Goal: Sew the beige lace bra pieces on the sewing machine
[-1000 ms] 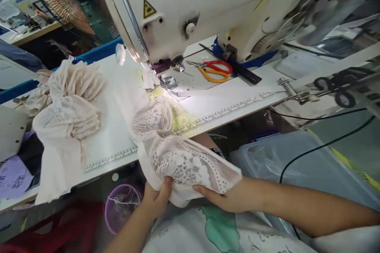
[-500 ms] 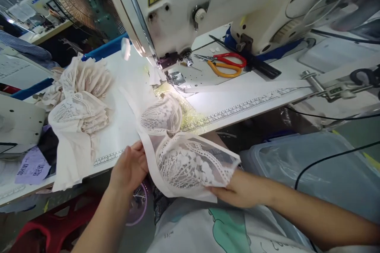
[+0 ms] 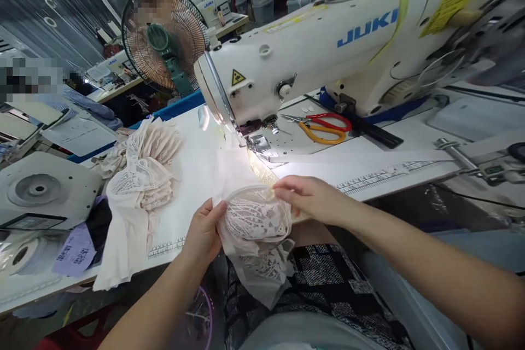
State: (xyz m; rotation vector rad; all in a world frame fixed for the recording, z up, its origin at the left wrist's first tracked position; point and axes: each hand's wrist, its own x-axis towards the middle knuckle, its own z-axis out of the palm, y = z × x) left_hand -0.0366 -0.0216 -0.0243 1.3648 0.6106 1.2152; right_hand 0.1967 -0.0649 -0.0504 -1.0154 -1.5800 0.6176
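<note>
At the far left a grey metal plate point(image 3: 39, 188) lay on the bench, and beside it a heap of lace pieces point(image 3: 141, 172) rested on the white table point(image 3: 192, 164). Behind the heap stood a fan point(image 3: 166, 44). Near the table's front edge the left hand point(image 3: 203, 232) cupped the left side of a lace cup point(image 3: 256, 219), thumb on top and fingers curled under it, closed on the fabric. The cup sat at the table edge, its loose tail hanging down toward the lap. The right hand point(image 3: 309, 199) pinched the cup's upper rim between thumb and fingertips. Just beyond, the sewing machine point(image 3: 328, 49) lit its presser foot point(image 3: 258, 142); scissors point(image 3: 324, 126) lay to the right. The piece seemed to be getting lined up for stitching; feeding it would call for sliding the rim flat under the foot.
</note>
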